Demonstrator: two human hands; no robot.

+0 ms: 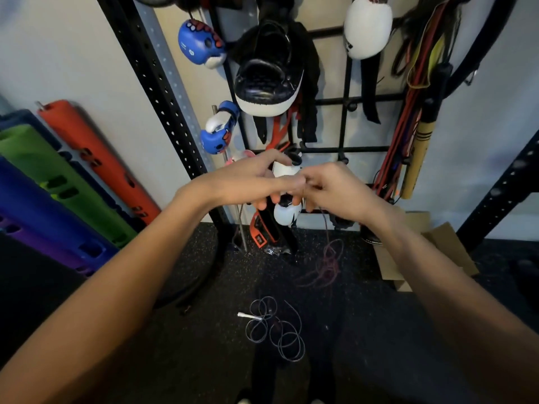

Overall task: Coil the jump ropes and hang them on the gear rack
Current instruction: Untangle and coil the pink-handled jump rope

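My left hand (256,179) and my right hand (335,191) meet at chest height in front of the black gear rack (347,100). A thin maroon jump rope (326,263) hangs from my right hand, whose fingers pinch it, and its lower part lies in a loose tangle on the floor. My left hand's fingers curl toward the same spot; what they hold is hidden. A second jump rope (277,330), thin and dark with a white handle (248,315), lies in loose loops on the black floor below my hands.
Blue boxing gloves (201,42), a black and white focus pad (268,80), a white glove (367,27) and resistance bands (408,112) hang on the rack. Coloured foam rollers (58,176) lean at the left. A cardboard box (423,255) sits at the right. A black upright (154,83) stands left of the rack.
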